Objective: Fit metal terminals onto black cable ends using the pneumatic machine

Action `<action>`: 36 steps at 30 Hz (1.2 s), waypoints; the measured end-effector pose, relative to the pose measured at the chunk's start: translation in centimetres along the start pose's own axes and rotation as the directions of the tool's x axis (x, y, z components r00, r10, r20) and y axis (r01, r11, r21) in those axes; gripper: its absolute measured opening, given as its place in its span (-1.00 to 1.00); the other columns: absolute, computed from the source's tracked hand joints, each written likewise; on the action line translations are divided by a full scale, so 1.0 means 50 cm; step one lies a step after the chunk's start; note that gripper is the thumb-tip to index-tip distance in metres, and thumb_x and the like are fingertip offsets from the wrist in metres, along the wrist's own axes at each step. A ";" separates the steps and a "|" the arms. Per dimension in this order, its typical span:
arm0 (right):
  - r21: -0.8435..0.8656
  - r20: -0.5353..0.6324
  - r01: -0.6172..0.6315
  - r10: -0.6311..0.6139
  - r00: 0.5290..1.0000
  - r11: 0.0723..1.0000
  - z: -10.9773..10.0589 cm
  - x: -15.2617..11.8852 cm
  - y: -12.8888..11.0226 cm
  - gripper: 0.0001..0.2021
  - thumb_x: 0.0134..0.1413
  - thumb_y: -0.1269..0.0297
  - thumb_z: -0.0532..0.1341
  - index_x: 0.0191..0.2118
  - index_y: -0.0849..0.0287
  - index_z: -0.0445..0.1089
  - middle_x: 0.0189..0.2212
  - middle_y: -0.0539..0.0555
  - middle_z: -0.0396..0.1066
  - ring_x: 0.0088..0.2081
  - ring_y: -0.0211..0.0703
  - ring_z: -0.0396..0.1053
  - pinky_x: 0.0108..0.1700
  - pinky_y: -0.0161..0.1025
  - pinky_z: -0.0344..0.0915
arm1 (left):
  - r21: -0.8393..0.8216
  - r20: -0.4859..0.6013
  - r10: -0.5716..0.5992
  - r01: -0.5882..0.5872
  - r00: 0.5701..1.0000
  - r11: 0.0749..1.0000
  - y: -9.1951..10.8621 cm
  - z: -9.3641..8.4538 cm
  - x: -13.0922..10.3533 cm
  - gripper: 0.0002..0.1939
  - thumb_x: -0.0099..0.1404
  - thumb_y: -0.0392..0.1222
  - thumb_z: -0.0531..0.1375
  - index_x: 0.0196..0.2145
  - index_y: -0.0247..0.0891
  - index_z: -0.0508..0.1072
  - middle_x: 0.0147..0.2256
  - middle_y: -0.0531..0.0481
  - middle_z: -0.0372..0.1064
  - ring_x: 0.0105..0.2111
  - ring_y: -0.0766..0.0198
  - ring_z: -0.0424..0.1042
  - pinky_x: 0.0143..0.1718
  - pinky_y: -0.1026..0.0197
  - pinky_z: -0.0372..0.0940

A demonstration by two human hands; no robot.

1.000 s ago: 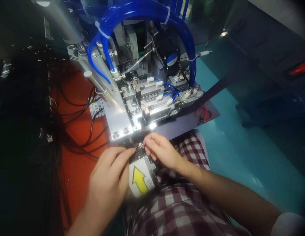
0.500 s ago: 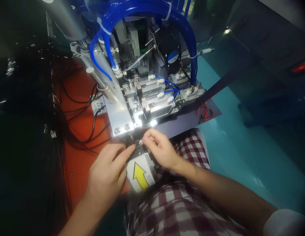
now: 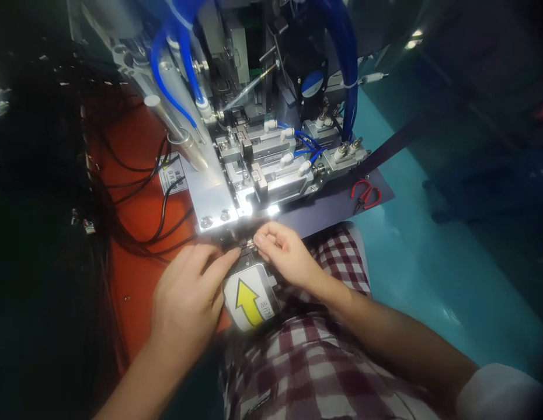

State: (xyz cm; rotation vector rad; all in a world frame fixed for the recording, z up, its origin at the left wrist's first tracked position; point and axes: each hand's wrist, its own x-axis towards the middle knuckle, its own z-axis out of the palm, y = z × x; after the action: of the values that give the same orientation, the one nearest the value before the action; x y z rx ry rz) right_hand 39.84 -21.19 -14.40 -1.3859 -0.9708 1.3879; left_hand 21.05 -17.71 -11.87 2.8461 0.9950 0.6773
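Note:
My left hand (image 3: 188, 289) rests beside a small dark fixture (image 3: 247, 256) at the machine's front, its thumb and a finger reaching to the fixture's left side. My right hand (image 3: 285, 252) is closed in a pinch at the right side of the same fixture, around a small shiny piece too tiny to make out. Just below the fingers is a white label with a yellow arrow (image 3: 249, 300). Behind both hands stands the metal machine (image 3: 271, 175), with bright light on its front edge. What my left fingertips touch is partly hidden.
Red-handled pliers (image 3: 365, 195) lie on the grey plate (image 3: 328, 213) at the right. Black cables (image 3: 135, 233) cross the orange surface (image 3: 135, 280) at the left. Blue hoses (image 3: 348, 58) arch over the machine.
The view has shifted slightly, with the machine and hands a little higher in it. Both hands keep nearly the same pose at the fixture.

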 end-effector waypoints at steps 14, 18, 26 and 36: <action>0.011 -0.036 0.110 -0.109 0.993 0.994 0.017 0.004 0.026 -0.73 0.30 0.16 0.10 -0.43 0.11 0.16 -0.56 -0.12 0.10 -0.49 -0.29 0.06 -0.39 -0.28 0.07 | -0.048 -0.011 -0.014 0.013 1.000 0.999 -0.003 0.003 0.000 -0.72 0.36 -0.45 0.05 -0.13 -0.28 0.51 -0.33 -0.05 0.36 -0.31 0.18 0.39 -0.35 0.18 0.28; 0.195 0.017 0.067 -0.072 0.997 0.979 0.015 0.013 0.026 -0.69 0.23 0.09 0.15 -0.47 0.11 0.14 -0.61 -0.14 0.09 -0.54 -0.32 0.03 -0.45 -0.29 0.02 | -0.067 -0.038 -0.012 0.010 0.999 0.998 -0.001 0.004 0.003 -0.75 0.37 -0.44 0.06 -0.15 -0.34 0.52 -0.36 -0.05 0.35 -0.34 0.18 0.37 -0.37 0.17 0.28; 0.063 0.000 -0.015 0.015 1.000 0.998 0.005 0.009 0.031 -0.60 0.31 -0.04 0.03 -0.46 0.13 0.18 -0.60 -0.11 0.16 -0.56 -0.32 0.07 -0.47 -0.28 0.03 | -0.092 -0.019 -0.026 0.024 0.999 0.995 -0.007 0.007 -0.004 -0.76 0.38 -0.43 0.07 -0.14 -0.33 0.51 -0.34 -0.05 0.36 -0.30 0.17 0.38 -0.31 0.16 0.29; 0.199 0.032 0.057 -0.064 0.997 0.978 0.019 0.011 0.024 -0.64 0.23 0.07 0.14 -0.51 0.11 0.10 -0.62 -0.14 0.11 -0.57 -0.35 -0.01 -0.49 -0.29 -0.05 | 0.114 0.214 -0.130 0.107 0.968 0.988 -0.059 -0.027 -0.002 -0.82 0.41 -0.15 0.05 -0.30 -0.19 0.40 -0.41 -0.01 0.38 -0.37 0.07 0.39 -0.25 -0.01 0.21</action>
State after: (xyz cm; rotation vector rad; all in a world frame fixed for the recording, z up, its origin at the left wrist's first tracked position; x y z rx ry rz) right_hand 38.84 -20.89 -15.65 -1.1770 -0.8667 1.4284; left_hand 18.69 -15.57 -11.24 2.8367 1.1803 0.2989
